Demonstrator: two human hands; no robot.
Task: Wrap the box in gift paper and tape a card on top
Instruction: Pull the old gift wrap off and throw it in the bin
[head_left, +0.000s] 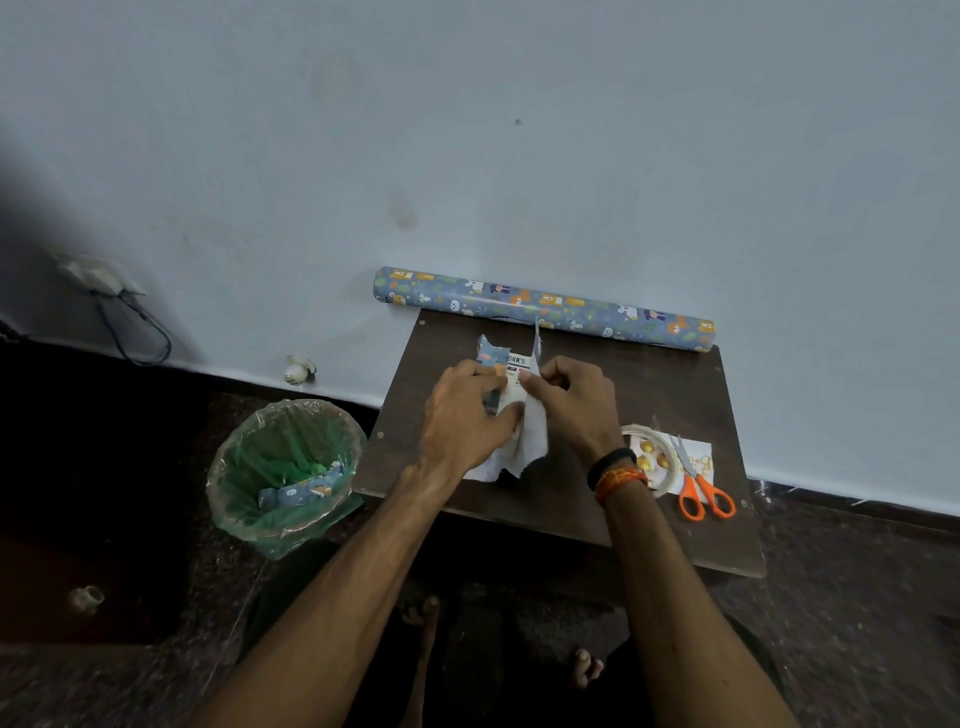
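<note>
A small white box (516, 373) with printed lettering stands on the dark table (649, 395), half covered by a cut sheet of gift paper (530, 441), blue-patterned outside and white inside. My left hand (462, 415) grips the box and the paper's left flap. From the right, my right hand (576, 402) pinches the other paper edge against the box. A white card with gold print (701, 457) lies at the table's right, under a tape roll (647, 457).
A long roll of blue animal-print gift paper (545, 306) lies along the wall at the table's back edge. Orange-handled scissors (701, 488) rest on the card. A bin with a green liner (285, 473) holding paper scraps stands on the floor to the left.
</note>
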